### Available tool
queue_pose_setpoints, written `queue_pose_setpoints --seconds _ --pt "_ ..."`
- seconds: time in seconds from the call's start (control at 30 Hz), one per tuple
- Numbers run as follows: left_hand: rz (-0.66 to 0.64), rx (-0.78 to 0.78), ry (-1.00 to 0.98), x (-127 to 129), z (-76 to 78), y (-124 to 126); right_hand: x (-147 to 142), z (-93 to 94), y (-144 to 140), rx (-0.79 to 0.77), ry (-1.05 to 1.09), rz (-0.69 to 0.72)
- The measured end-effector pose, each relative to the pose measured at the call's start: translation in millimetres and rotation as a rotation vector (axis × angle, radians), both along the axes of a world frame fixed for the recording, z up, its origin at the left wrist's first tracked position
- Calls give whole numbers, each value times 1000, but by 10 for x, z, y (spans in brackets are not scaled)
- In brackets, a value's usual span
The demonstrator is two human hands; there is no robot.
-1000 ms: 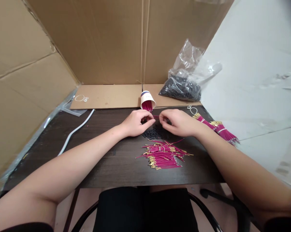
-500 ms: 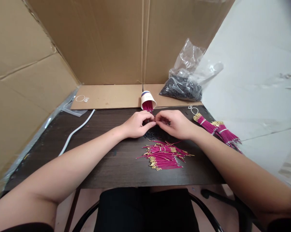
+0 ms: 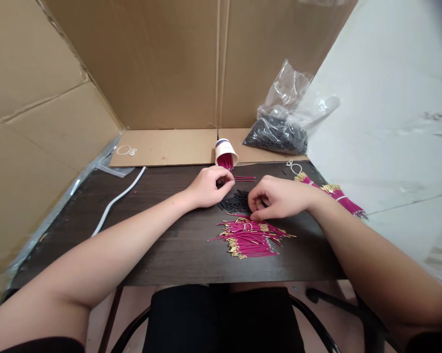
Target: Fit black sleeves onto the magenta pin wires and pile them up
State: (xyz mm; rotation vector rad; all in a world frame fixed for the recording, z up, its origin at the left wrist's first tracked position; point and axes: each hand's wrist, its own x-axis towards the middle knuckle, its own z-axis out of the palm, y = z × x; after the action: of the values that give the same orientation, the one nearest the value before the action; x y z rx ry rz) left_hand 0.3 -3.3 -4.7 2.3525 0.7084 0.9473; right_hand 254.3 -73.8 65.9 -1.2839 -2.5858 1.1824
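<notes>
Two bare hands over the dark table (image 3: 162, 255), the left hand (image 3: 206, 189) and the right hand (image 3: 276, 198); one tipped paper cup (image 3: 226, 152) with magenta wires inside, too many to count; one loose pile of magenta wires (image 3: 250, 238) near the front edge, far too many to number; two banded bundles of magenta wires (image 3: 331, 196) at the right; one scatter of small black sleeves (image 3: 235, 201) between the hands, count unclear; one clear plastic bag (image 3: 280, 127) of black pieces; one white cable (image 3: 114, 201); a few small rings (image 3: 125, 150) on the cardboard, three as far as can be told.
</notes>
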Motion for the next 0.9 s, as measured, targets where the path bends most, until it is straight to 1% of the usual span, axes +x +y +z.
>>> queue_pose_setpoints --seconds 0.1,0.2,0.27,0.33,0.4,0.43,0.53,0.6,0.63,0.7,0.8,0.9 --pt "4 -1 -1 -4 0 0 -21 -24 2 16 13 32" --pt "5 -9 -4 -8 -2 6 -2 -34 17 -1 37 35" --pt "5 -20 -3 -10 -5 12 34 -33 35 -13 58 13" --pt "3 -29 -3 -12 -7 19 72 -43 64 -11 90 -37" --pt "1 -33 -7 -12 -8 23 94 -76 102 29 183 -135" --pt "2 -36 -8 -11 -8 23 94 -102 123 70 261 -213" --pt "8 -58 -12 -8 -5 24 43 -198 182 204 565 -531" --pt "10 -74 -24 -5 -2 24 -19 -260 209 218 720 -709" --pt "10 -80 -31 -4 -1 24 -52 -286 219 202 776 -763" --pt "10 -93 -44 -1 1 24 -113 -324 229 149 856 -809" --pt "12 -107 -54 4 0 25 -164 -353 233 74 950 -811" --pt "20 -112 -52 7 -3 26 -162 -356 235 54 975 -824"
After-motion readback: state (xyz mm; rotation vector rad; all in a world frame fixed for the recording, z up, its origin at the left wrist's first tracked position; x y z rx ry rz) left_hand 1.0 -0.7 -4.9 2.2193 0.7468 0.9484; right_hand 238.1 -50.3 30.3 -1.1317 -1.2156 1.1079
